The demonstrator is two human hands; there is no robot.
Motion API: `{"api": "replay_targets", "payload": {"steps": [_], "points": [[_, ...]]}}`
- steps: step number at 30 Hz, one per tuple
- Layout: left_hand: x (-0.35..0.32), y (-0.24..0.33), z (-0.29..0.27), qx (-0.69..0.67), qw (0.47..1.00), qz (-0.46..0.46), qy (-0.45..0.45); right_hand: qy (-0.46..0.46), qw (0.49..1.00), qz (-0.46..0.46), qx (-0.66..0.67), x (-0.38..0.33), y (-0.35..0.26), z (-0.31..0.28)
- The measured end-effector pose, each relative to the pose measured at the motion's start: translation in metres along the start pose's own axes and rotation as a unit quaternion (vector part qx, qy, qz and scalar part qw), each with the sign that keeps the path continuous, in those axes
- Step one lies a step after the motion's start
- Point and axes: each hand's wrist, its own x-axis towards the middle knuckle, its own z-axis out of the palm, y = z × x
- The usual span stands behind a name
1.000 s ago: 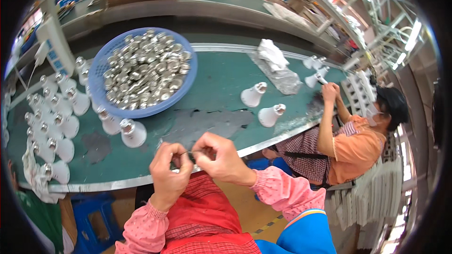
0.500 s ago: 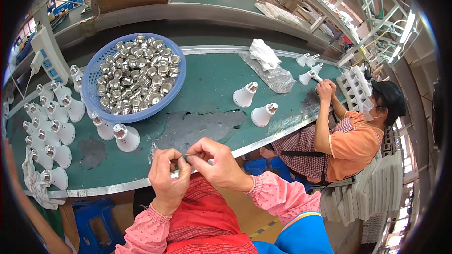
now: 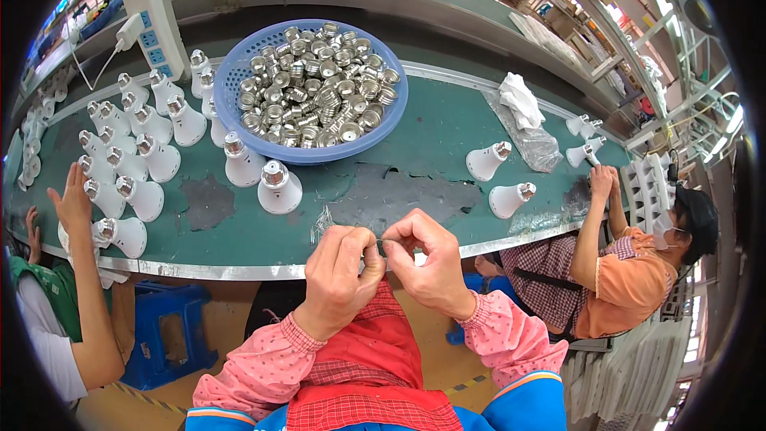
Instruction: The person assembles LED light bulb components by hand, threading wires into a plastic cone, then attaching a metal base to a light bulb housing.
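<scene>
Just past the front edge of the bench, my left hand [image 3: 339, 275] and my right hand [image 3: 431, 263] are close together. Both pinch a thin wire-like piece [image 3: 380, 241] that spans the small gap between their fingertips. Beyond my left hand, a small heap of fine wire pins [image 3: 321, 218] lies on the green bench [image 3: 263, 243]. Two white bulbs with metal caps, a nearer one [image 3: 279, 191] and a farther one [image 3: 243, 164], stand left of the heap. Behind them, a blue plastic basket [image 3: 335, 154] is full of silvery screw caps [image 3: 319, 84].
Several white bulbs [image 3: 159, 158] crowd the left, where another person's hand [image 3: 73, 203] reaches in. Two bulbs [image 3: 487, 161] stand to the right, near a white cloth [image 3: 520, 101] on clear plastic. A masked person [image 3: 630, 271] works at far right. A blue stool [image 3: 163, 335] is below.
My view has swung left, so the bench appears farther right. The person at left shows more, with a hand by the bulbs. My hands keep their pinch on the wire-like piece.
</scene>
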Motion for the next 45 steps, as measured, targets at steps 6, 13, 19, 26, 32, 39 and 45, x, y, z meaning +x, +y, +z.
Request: {"api": "replay_targets", "payload": {"steps": [6, 13, 19, 26, 32, 39, 45], "points": [[0.006, -0.005, -0.008, 0.047, 0.995, 0.068, -0.056, -0.014, 0.959, -0.162, -0.232, 0.017, -0.006, -0.002], [0.000, -0.006, -0.021, -0.182, 0.944, -0.248, -0.116, -0.044, 0.994, -0.040, -0.090, 0.015, -0.015, -0.006], [0.005, -0.007, -0.032, -0.487, 0.738, -0.453, -0.110, -0.030, 0.972, 0.145, 0.184, 0.007, -0.015, 0.008], [0.003, -0.007, -0.034, -0.493, 0.718, -0.476, -0.118, -0.013, 0.977, 0.112, 0.180, 0.005, -0.010, 0.018], [0.004, -0.004, -0.038, -0.378, 0.817, -0.416, -0.131, -0.032, 0.937, -0.255, -0.237, 0.020, -0.019, 0.013], [0.004, -0.003, -0.043, -0.296, 0.877, -0.354, -0.133, -0.046, 0.985, -0.125, -0.112, 0.011, -0.022, 0.015], [0.009, -0.012, -0.056, -0.185, 0.945, -0.266, -0.045, 0.007, 0.999, -0.019, 0.028, 0.005, -0.008, 0.024]]}}
